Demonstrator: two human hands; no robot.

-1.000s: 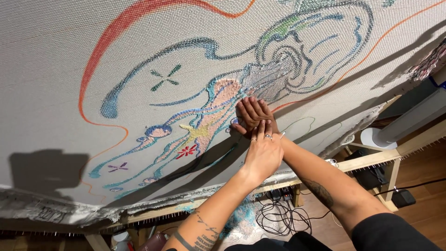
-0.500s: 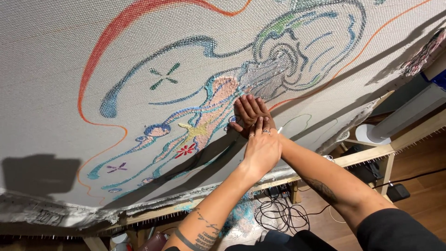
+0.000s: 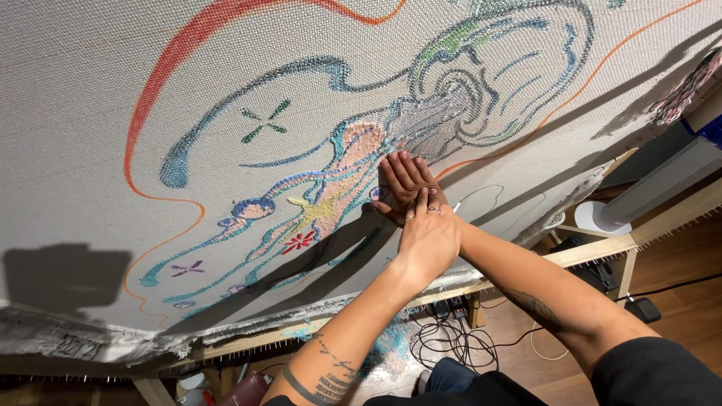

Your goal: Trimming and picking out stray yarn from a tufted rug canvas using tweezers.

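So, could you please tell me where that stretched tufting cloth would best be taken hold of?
Probably at the frayed lower edge, coming from below. The cloth is pulled taut across the wooden frame, so its flat face gives nothing to pinch; both hands, left over right, only press flat on it. The loose fringe hanging past the frame offers slack to pinch.

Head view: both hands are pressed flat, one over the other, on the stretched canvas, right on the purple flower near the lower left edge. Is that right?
Not quite. The head view shows the left hand laid over the right hand, both flat on the canvas, but they sit beside the pink tufted patch near the middle. The purple flower lies far off to the left, untouched.
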